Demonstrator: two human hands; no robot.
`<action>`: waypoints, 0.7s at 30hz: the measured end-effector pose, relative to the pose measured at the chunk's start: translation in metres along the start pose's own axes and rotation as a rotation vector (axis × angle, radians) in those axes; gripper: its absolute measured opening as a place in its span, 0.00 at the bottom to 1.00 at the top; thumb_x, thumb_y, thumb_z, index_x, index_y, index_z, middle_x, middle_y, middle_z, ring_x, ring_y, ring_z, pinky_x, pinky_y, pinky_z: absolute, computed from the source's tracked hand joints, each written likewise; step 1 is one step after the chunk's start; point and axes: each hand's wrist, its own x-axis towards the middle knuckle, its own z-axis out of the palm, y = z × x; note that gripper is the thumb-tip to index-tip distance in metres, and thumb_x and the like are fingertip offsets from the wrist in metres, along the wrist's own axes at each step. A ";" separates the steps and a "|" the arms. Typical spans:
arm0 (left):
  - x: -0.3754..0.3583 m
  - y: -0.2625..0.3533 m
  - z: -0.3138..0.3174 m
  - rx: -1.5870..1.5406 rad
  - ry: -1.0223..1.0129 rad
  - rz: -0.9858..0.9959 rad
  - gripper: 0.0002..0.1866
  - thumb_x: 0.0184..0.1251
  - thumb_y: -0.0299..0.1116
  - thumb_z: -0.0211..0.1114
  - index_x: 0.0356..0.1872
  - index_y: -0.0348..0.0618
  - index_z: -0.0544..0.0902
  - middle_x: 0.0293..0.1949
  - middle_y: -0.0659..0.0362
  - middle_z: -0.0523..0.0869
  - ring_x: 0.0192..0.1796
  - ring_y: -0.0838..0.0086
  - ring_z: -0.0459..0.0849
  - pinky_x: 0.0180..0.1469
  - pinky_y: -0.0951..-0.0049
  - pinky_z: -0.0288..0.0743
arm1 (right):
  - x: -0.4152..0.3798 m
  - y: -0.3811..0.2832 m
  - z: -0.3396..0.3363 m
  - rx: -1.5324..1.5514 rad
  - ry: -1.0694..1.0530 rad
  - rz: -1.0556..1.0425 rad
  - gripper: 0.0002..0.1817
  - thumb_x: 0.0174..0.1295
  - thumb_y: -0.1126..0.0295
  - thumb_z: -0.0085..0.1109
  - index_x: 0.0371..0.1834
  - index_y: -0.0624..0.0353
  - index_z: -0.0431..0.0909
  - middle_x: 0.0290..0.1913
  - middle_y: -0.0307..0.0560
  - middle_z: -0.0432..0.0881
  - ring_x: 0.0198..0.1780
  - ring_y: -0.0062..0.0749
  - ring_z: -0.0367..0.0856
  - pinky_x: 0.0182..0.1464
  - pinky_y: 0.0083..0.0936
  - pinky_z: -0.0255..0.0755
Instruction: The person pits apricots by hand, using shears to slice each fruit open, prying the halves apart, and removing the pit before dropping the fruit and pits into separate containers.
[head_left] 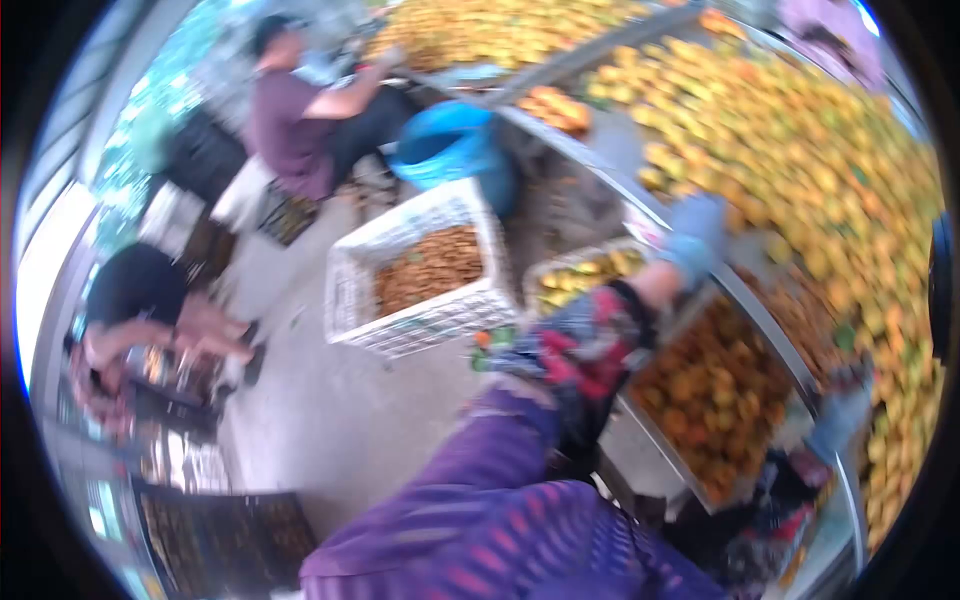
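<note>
My left hand [695, 238], in a blue-grey glove with a patterned sleeve behind it, is over the metal rim [765, 322] of a table heaped with yellow-orange fruit [800, 160]. It is nearest the fruit at the pile's edge; its fingers are smeared by motion. My right hand [842, 412], also gloved, is at the rim lower down, beside the fruit and a green leaf [846, 336]. Blur hides whether it holds anything. Brown scraps [790, 305] lie on the table between my hands. Below the rim is a crate of darker orange fruit [715, 385].
A white crate [410, 325] of brown pieces stands on the floor near a blue barrel [455, 150]. A smaller crate holds yellow fruit [585, 280]. One person [290, 120] sits by the far table; another person [135, 300] bends at left near dark crates [225, 540].
</note>
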 end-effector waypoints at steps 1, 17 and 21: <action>0.010 -0.002 0.012 0.026 0.021 -0.039 0.11 0.48 0.34 0.66 0.33 0.43 0.82 0.42 0.45 0.81 0.50 0.53 0.79 0.49 0.55 0.73 | 0.019 0.008 -0.031 -0.241 -0.160 -0.210 0.17 0.71 0.69 0.42 0.58 0.68 0.67 0.23 0.30 0.56 0.22 0.15 0.54 0.23 0.15 0.50; 0.041 0.003 0.052 -0.017 0.143 -0.247 0.11 0.63 0.36 0.55 0.40 0.50 0.85 0.45 0.55 0.78 0.48 0.63 0.76 0.43 0.64 0.70 | 0.017 -0.011 -0.021 -0.849 -0.183 -0.272 0.29 0.59 0.84 0.41 0.68 0.67 0.61 0.34 0.33 0.60 0.34 0.20 0.62 0.37 0.15 0.59; 0.049 0.003 0.063 0.034 0.167 -0.274 0.10 0.62 0.35 0.56 0.38 0.48 0.85 0.45 0.55 0.78 0.48 0.64 0.76 0.43 0.66 0.69 | 0.024 -0.008 -0.026 -1.021 -0.258 -0.333 0.27 0.61 0.83 0.41 0.67 0.70 0.61 0.31 0.33 0.54 0.31 0.20 0.58 0.34 0.15 0.55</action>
